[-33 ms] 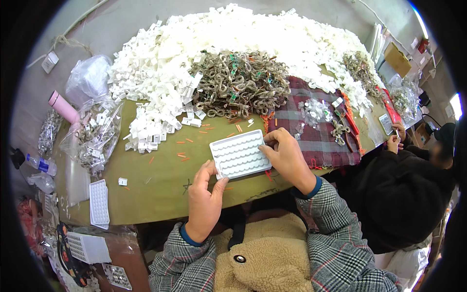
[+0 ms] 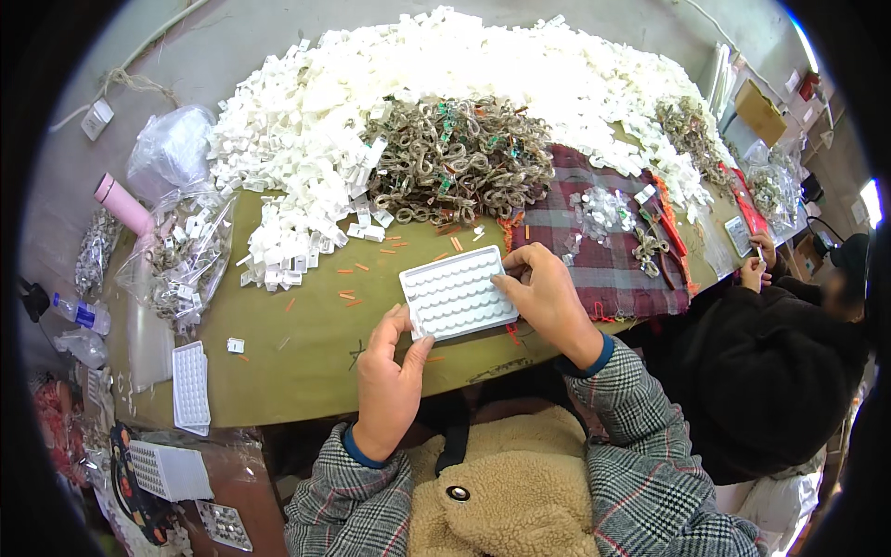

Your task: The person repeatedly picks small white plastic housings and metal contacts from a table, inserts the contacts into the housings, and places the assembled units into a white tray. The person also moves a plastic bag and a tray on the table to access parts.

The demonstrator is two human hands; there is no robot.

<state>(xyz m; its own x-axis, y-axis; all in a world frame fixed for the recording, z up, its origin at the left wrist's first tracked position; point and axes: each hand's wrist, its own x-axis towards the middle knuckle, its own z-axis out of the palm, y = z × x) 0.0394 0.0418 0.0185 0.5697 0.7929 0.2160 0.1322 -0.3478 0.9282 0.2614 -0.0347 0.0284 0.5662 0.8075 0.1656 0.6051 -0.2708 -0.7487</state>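
Both hands hold a white plastic tray (image 2: 455, 293) with rows of scalloped slots, tilted slightly above the green tabletop. My left hand (image 2: 388, 385) grips its lower left corner between thumb and fingers. At the upper right edge, my right hand (image 2: 549, 302) pinches the tray the same way. No parts can be made out in its slots. Beyond the tray lies a heap of grey-brown cable loops (image 2: 459, 158) with green and orange bits among them. Short orange strips (image 2: 360, 267) are scattered on the tabletop just left of the tray.
A large pile of white plastic pieces (image 2: 297, 148) spans the back. To the right, a plaid cloth (image 2: 594, 269) bears small clear pieces and red-handled pliers (image 2: 672, 234). Stacked trays (image 2: 190, 390), a bag of parts (image 2: 186, 260) and a pink tumbler (image 2: 122, 204) stand left. A co-worker (image 2: 752, 381) sits right.
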